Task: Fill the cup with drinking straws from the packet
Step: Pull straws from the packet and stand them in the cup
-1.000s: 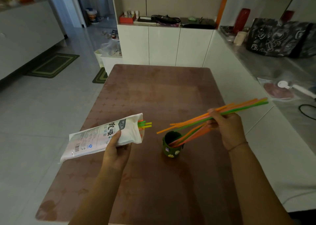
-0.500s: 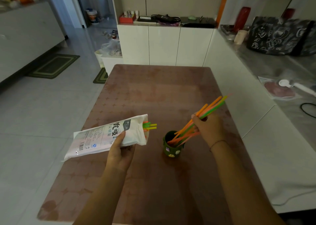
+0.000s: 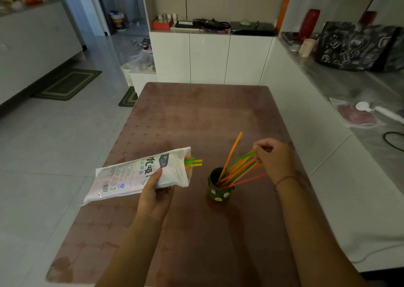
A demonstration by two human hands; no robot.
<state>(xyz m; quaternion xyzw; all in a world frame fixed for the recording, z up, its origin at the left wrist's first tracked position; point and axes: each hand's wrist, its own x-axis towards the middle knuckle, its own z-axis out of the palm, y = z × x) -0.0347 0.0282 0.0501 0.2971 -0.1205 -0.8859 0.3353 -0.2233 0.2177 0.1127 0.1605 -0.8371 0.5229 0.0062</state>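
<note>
Big change over the last sec: the bunch of straws (image 3: 238,168) that the right hand (image 3: 275,160) held up nearly level, above and right of the cup (image 3: 219,188), is now down in the cup. Lower ends sit inside; upper ends fan out to the right over the rim, w/ one orange straw standing steeper and apart, pointing toward the far side. Half a sec ago they were a tight bundle in that hand. Now they've spread, so the grip has prob. loosened. The right hand's fingers are loosely curled at the top of the fan, tips touching a couple of green and orange ones; whether any is still pinched I can't tell.

The left hand (image 3: 157,190) has barely moved: thumb on top, fingers curled under the white packet (image 3: 140,175), held off the table (image 3: 196,116) just left of the cup, open mouth pointing right toward it. A few green, yellow and orange straw ends (image 3: 193,163) poke out of the mouth.

For the task, one batch is delivered and the cup stands upright on the near half of the table. It's short and the straws lean a lot, so tipping looks like a risk as more go in. The packet isn't empty — likely next is the right hand going back to its mouth for another pull.
</note>
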